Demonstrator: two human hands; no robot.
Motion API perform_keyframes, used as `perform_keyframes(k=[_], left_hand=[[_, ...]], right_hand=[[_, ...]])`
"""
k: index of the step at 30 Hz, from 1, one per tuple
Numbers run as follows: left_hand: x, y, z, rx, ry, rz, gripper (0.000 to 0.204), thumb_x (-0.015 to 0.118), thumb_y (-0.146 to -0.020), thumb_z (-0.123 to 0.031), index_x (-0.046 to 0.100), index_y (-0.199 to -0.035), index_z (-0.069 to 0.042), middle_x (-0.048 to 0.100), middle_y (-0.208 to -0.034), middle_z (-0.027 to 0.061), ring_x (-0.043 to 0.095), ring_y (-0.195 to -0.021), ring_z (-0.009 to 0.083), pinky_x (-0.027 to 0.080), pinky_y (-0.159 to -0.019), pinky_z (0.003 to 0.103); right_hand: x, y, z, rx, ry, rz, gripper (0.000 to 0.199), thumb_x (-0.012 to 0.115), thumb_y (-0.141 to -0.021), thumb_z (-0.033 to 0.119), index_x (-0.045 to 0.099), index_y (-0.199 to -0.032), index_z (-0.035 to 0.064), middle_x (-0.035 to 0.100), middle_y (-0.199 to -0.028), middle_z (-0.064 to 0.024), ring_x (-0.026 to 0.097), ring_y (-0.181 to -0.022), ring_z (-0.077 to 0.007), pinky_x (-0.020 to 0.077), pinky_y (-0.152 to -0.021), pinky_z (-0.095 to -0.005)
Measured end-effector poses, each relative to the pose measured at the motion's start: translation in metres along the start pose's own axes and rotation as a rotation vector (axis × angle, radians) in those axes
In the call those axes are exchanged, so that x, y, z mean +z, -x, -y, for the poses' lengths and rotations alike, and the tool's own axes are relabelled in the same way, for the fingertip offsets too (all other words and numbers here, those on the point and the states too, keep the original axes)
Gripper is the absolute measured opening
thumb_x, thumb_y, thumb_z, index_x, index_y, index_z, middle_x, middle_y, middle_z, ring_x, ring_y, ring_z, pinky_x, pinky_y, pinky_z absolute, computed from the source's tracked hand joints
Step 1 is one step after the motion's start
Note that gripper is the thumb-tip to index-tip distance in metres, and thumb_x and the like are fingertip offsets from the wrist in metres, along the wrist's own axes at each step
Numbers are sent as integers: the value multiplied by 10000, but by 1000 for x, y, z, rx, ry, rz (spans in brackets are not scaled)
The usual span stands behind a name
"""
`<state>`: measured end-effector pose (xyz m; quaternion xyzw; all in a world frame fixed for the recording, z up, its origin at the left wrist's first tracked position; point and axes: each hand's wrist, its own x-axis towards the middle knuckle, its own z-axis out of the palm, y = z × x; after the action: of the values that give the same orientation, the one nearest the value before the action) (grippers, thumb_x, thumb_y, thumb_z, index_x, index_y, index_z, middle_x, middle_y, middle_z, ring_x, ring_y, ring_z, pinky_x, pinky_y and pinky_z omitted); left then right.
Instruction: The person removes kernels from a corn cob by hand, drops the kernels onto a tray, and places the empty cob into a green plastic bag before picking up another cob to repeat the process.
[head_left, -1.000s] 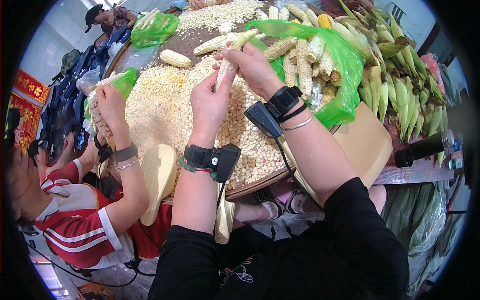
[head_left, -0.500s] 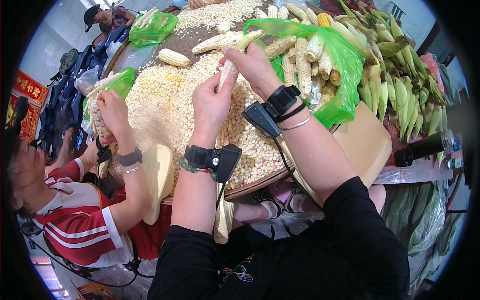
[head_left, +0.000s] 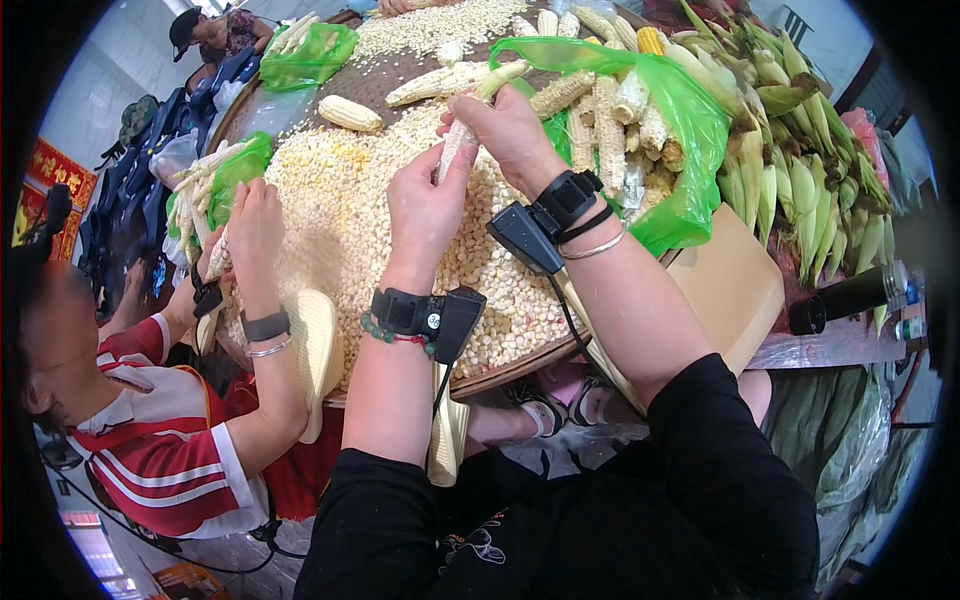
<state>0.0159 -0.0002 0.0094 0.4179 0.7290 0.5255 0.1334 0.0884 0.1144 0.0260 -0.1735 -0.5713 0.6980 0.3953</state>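
Over a heap of loose pale kernels point(head_left: 320, 215), my left hand point(head_left: 424, 210) is closed round the lower part of a whitish corn cob point(head_left: 457, 148). My right hand point(head_left: 512, 132) grips the same cob near its upper end, thumb and fingers bent over it. My fingers hide much of the cob. Just beyond my hands lie a long pale ear of corn point(head_left: 435, 84) and a shorter ear point(head_left: 350, 114). To the right of my right hand, an open green plastic bag point(head_left: 700, 115) holds several stripped cobs point(head_left: 606, 115).
Kernels lie in a broad round tray point(head_left: 515, 368). At left, a co-worker's hand point(head_left: 258, 235) is beside another green bag point(head_left: 240, 180). Unhusked corn point(head_left: 800, 200) is piled at right, near a cardboard piece point(head_left: 735, 290) and a black bottle point(head_left: 845, 300). A third green bag point(head_left: 305, 60) sits far left.
My hands and the cob stay almost in the same place. The co-worker's near hand on the left has risen and shifted slightly right.
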Motion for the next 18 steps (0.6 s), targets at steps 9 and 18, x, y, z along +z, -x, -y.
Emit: perform_keyframes(k=[9, 18], left_hand=[[1, -3, 7, 2, -23, 27, 358, 633, -939, -355, 633, -802, -24, 555, -595, -7, 497, -469, 55, 377, -425, 225], [0, 0, 1, 4, 4, 10, 420, 641, -911, -387, 671, -865, 29, 591, -604, 133, 527, -538, 199, 418, -552, 373]], right_hand=[[1, -4, -8, -27, 92, -38, 338, 687, -864, 168, 577, -1083, -64, 647, -974, -99, 615, -861, -144, 494, -755, -297], [0, -3, -3, -22, 57, -18, 216, 664, -837, 134, 624, -969, -32, 658, -876, -79, 605, -819, -132, 467, -736, -284]])
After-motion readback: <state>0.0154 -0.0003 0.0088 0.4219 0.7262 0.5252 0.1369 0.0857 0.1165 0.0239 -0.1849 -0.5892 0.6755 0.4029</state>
